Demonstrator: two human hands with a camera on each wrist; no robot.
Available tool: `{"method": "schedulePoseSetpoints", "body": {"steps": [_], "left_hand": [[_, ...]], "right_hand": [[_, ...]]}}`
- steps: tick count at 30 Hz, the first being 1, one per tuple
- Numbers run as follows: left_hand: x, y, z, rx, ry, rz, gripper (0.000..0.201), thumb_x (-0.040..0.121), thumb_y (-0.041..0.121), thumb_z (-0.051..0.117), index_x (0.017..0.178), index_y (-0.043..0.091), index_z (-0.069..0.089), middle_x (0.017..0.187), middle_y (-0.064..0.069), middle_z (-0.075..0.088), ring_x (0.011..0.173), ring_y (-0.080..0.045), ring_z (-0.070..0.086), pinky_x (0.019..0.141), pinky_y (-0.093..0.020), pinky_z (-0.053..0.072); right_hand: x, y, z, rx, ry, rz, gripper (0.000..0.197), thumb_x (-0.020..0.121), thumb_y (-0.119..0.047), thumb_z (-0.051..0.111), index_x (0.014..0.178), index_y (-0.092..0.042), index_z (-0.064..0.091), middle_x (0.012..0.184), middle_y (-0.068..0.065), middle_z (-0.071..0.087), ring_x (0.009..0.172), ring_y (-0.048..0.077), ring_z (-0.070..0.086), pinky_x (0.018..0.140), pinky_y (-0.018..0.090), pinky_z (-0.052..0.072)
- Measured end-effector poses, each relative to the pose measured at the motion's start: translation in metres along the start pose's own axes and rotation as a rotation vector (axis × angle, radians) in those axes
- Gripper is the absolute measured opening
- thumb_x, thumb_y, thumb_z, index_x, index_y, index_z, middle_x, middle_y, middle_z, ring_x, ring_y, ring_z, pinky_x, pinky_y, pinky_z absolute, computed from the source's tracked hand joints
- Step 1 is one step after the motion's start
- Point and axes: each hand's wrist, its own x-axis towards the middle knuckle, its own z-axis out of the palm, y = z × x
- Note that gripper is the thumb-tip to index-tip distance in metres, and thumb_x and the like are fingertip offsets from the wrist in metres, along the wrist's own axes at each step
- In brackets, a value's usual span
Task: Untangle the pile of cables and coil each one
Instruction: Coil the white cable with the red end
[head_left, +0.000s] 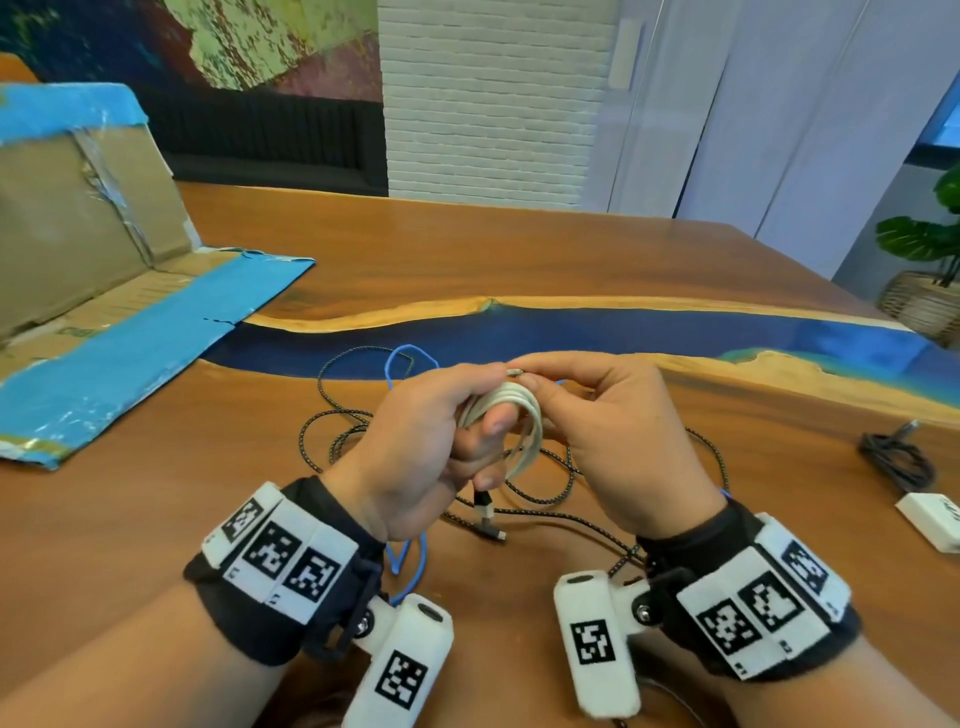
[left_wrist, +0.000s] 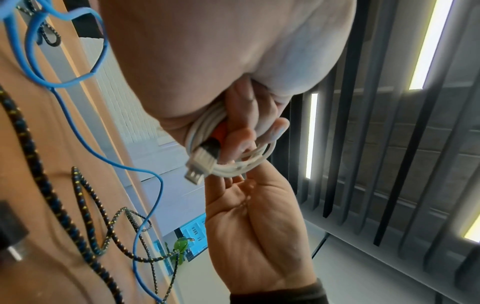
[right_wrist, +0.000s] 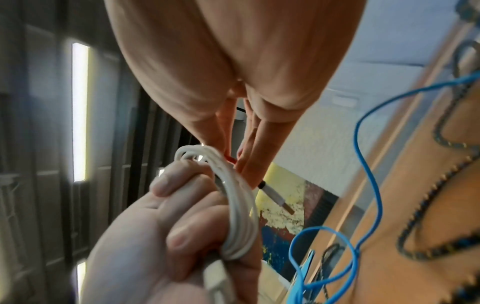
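Note:
A white cable (head_left: 524, 426) is wound into a small coil held above the wooden table (head_left: 519, 249). My left hand (head_left: 431, 426) grips the coil, with the thumb through its loops. My right hand (head_left: 597, 415) pinches the cable's free end (head_left: 514, 371) at the top of the coil. In the left wrist view the coil (left_wrist: 233, 166) shows a USB plug (left_wrist: 197, 170) sticking out under my fingers. In the right wrist view a thin plug (right_wrist: 278, 197) pokes out past the coil (right_wrist: 239, 205). A black braided cable (head_left: 332, 431) and a blue cable (head_left: 410, 358) lie loose and crossed beneath my hands.
A flattened cardboard box with blue tape (head_left: 119, 332) lies at the left. At the right edge sit a bundled black cable (head_left: 898, 462) and a white box (head_left: 930, 519). A blue resin strip (head_left: 571, 332) runs across the table. A potted plant (head_left: 924, 270) stands beyond the right corner.

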Motion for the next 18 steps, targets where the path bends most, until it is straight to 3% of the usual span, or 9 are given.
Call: {"method": "schedulePoseSetpoints", "body": {"steps": [4, 8, 10, 14, 18], "left_hand": [[0.005, -0.002, -0.002, 0.064, 0.173, 0.009, 0.05, 0.101, 0.029, 0.042, 0.053, 0.014, 0.047, 0.047, 0.001, 0.017, 0.05, -0.021, 0.009, 0.051, -0.033, 0.029], [0.012, -0.006, -0.007, 0.192, 0.315, 0.032, 0.048, 0.102, 0.025, 0.042, 0.056, 0.012, 0.047, 0.05, -0.003, 0.021, 0.059, -0.029, 0.013, 0.054, -0.035, 0.029], [0.013, -0.007, -0.007, 0.244, 0.331, 0.075, 0.049, 0.103, 0.024, 0.043, 0.056, 0.011, 0.048, 0.049, -0.003, 0.023, 0.055, -0.024, 0.019, 0.053, -0.035, 0.032], [0.014, -0.005, -0.007, 0.304, 0.328, 0.148, 0.043, 0.104, 0.021, 0.046, 0.064, 0.007, 0.053, 0.048, 0.002, 0.031, 0.047, -0.014, 0.031, 0.053, -0.032, 0.035], [0.014, -0.003, -0.013, 0.27, 0.292, 0.128, 0.04, 0.104, 0.02, 0.05, 0.065, 0.013, 0.052, 0.054, 0.002, 0.03, 0.048, -0.011, 0.03, 0.051, -0.025, 0.033]], "right_hand": [[0.0, 0.005, 0.006, 0.177, -0.061, 0.124, 0.025, 0.104, -0.013, 0.056, 0.117, -0.001, 0.072, 0.106, 0.02, 0.075, 0.102, 0.039, 0.072, 0.091, 0.051, 0.059], [-0.002, 0.007, 0.011, 0.073, -0.119, 0.051, 0.026, 0.093, 0.002, 0.067, 0.116, -0.007, 0.075, 0.103, 0.01, 0.078, 0.097, 0.026, 0.075, 0.087, 0.036, 0.06], [-0.003, 0.008, 0.013, 0.034, -0.095, 0.032, 0.024, 0.091, 0.005, 0.068, 0.108, -0.009, 0.077, 0.097, 0.009, 0.079, 0.09, 0.027, 0.076, 0.082, 0.038, 0.061], [-0.001, 0.009, 0.012, 0.009, -0.006, 0.029, 0.017, 0.09, 0.002, 0.07, 0.1, -0.01, 0.077, 0.088, 0.003, 0.079, 0.08, 0.012, 0.075, 0.068, 0.019, 0.055], [0.0, 0.013, 0.014, -0.018, -0.052, 0.083, 0.016, 0.094, -0.003, 0.068, 0.103, -0.014, 0.076, 0.093, 0.002, 0.077, 0.084, 0.011, 0.07, 0.071, 0.024, 0.056]]}}
